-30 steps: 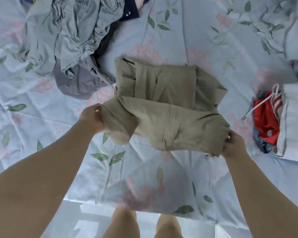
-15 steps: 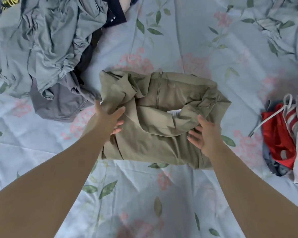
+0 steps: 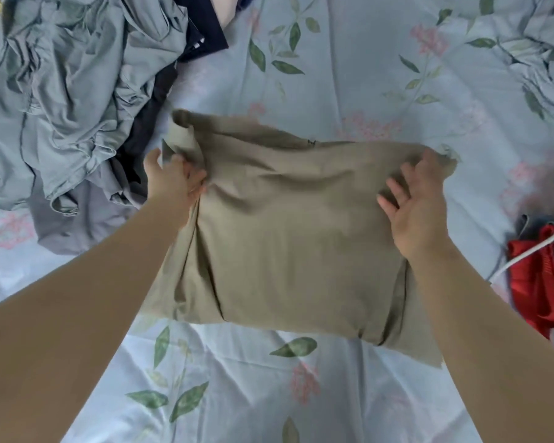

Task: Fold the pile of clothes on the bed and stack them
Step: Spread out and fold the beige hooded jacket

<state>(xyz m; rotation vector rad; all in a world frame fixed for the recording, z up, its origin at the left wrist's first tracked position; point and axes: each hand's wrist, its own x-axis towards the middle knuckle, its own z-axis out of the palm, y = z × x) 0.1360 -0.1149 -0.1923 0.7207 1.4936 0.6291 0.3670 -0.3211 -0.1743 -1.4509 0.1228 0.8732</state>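
Holding down a folded khaki garment (image 3: pixel 288 238) at the middle of the floral-sheeted bed (image 3: pixel 349 75).

Pinching a tuck of cloth at its upper left edge with the left grip (image 3: pixel 173 177), fingers curled into the fabric; pressing near its upper right corner with the right grip (image 3: pixel 419 206), fingers spread and laid flat. Lying as a rough rectangle, one loose flap poking out at the near right corner. Just beside that upper left edge, a heap of unfolded clothes (image 3: pixel 71 84) in grey-green, grey and navy, at far left. Well apart to the right, cut by the frame edge, a red, white-corded garment (image 3: pixel 538 282). At the far right corner, crumpled bedding (image 3: pixel 544 65) in the same floral print.
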